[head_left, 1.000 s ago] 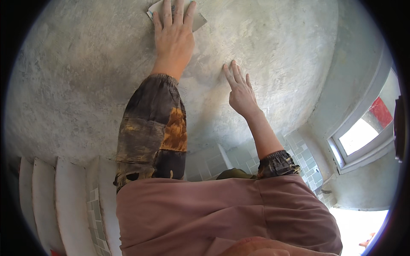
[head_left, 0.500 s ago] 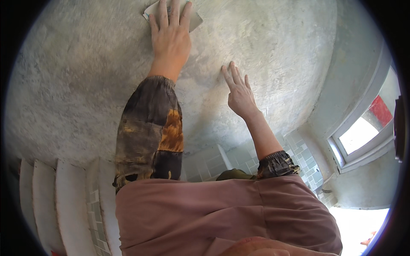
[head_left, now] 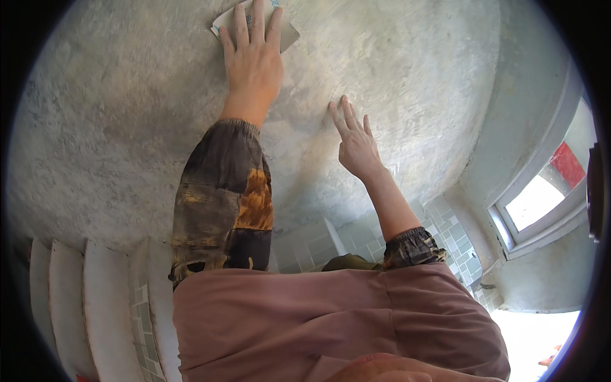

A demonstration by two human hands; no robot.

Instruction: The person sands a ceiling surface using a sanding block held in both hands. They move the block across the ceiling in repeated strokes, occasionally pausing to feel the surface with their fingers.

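Observation:
With fingers spread flat, my left hand [head_left: 254, 70] presses a pale sheet of sandpaper [head_left: 289, 37] against the rough grey plaster wall [head_left: 146, 89]. The sheet's corners stick out past the fingers on both sides, and blue marks show on its back. Most of it is hidden under the hand. Lower and to the right, my right hand [head_left: 360, 143] holds nothing. Its fingers are stretched out and apart, with the fingertips at the plaster. Dark patterned sleeves [head_left: 213, 184] cover my forearms, the right one only up to below the bare wrist and forearm.
On the right a white-framed window [head_left: 541, 191] is set in a greenish wall. Pale stair-like ledges [head_left: 111, 305] rise at the lower left. Brick-shaped tiles [head_left: 455, 229] line the area below the plaster. A bright opening [head_left: 534, 337] lies at the lower right.
My left hand and the sheet have slid slightly down and to the left in the view. My right hand has dropped a little, staying at the wall.

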